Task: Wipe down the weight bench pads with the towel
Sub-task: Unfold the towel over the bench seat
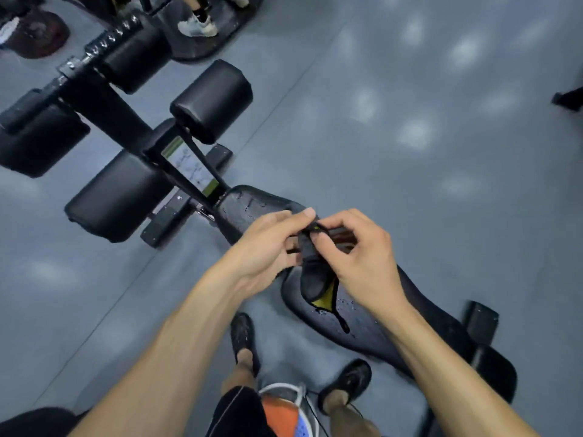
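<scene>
Head view: both hands meet above the black padded weight bench (394, 329), over the gap between its seat pad and its long back pad. The left hand (268, 244) and right hand (362, 257) each pinch the top of a dark grey cloth towel with yellow lining (315, 275), fingers curled round the fabric; its lower end hangs just above the back pad. Water droplets sit on both pads. A green-and-white instruction label (192, 167) on the bench frame is too blurred to read. Black roller pads (211, 99) stand at the far end.
</scene>
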`<action>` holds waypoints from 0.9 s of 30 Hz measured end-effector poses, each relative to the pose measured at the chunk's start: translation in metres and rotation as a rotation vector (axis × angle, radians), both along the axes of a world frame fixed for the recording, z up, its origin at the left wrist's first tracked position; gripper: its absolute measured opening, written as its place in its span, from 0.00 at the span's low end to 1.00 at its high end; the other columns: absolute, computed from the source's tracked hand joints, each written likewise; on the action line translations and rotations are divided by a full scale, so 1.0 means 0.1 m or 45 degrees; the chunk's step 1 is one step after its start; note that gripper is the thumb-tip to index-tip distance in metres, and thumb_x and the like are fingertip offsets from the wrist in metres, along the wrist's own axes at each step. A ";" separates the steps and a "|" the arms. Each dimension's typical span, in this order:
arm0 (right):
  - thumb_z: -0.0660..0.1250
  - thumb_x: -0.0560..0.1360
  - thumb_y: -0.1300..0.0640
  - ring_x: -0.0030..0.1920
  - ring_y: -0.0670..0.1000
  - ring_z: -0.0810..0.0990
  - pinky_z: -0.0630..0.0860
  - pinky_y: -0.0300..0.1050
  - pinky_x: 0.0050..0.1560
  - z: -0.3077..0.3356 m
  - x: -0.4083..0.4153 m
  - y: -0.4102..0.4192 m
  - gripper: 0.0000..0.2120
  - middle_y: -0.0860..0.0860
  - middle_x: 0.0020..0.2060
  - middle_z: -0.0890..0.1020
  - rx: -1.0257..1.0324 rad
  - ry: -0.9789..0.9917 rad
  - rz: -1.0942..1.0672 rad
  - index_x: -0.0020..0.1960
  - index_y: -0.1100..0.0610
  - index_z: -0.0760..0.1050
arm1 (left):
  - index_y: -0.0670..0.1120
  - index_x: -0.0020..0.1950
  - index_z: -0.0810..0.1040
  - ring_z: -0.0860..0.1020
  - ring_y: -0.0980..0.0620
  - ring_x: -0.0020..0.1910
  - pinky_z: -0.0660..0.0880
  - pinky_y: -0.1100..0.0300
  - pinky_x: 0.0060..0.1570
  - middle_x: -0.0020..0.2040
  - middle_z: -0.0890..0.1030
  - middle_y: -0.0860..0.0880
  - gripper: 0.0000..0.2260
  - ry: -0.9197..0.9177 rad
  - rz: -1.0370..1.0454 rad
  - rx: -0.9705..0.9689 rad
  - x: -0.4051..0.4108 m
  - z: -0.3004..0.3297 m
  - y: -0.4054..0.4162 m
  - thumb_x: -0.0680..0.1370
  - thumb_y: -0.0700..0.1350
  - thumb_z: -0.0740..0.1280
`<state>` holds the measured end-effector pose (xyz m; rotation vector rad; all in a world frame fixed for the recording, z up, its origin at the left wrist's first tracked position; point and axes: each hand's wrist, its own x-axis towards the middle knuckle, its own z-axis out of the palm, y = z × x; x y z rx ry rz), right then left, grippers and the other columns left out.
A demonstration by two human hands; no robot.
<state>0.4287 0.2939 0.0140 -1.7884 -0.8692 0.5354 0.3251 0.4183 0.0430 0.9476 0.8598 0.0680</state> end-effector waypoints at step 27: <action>0.72 0.80 0.49 0.39 0.48 0.76 0.72 0.40 0.41 -3.58 0.25 0.37 0.15 0.49 0.40 0.80 0.279 -0.810 -0.017 0.63 0.55 0.82 | 0.40 0.65 0.76 0.81 0.52 0.38 0.79 0.61 0.35 0.46 0.81 0.44 0.14 -0.378 -0.004 0.217 0.36 -3.63 0.60 0.79 0.34 0.67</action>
